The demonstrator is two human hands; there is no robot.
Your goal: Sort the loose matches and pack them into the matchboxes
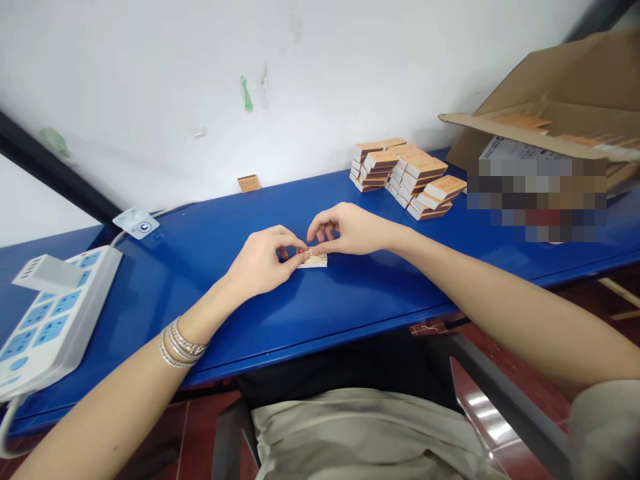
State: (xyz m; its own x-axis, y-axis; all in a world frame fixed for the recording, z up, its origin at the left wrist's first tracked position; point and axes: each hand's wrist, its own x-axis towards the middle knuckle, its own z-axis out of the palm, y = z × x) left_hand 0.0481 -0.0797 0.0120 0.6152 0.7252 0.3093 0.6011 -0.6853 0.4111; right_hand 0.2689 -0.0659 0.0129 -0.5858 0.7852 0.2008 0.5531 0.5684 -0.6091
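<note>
A small white matchbox tray (314, 263) lies on the blue table with several matches in it; red match heads show at its left end. My left hand (263, 260) is closed at that end, thumb in front and index finger behind, gripping the tray. Over the right part of the tray, my right hand (350, 230) has its thumb against the matches. Its other fingers curl behind, with a gap between thumb and index fingertip, and I see nothing held there. Fingers partly cover the tray and matches.
Stacked orange-and-white matchboxes (420, 167) stand at the back right, beside an open cardboard box (530, 87). One orange matchbox cover (249, 183) leans on the wall. A white power strip (75, 333) with a plugged-in adapter (50, 273) sits at the left. The blue table (200, 333) ends close to my body.
</note>
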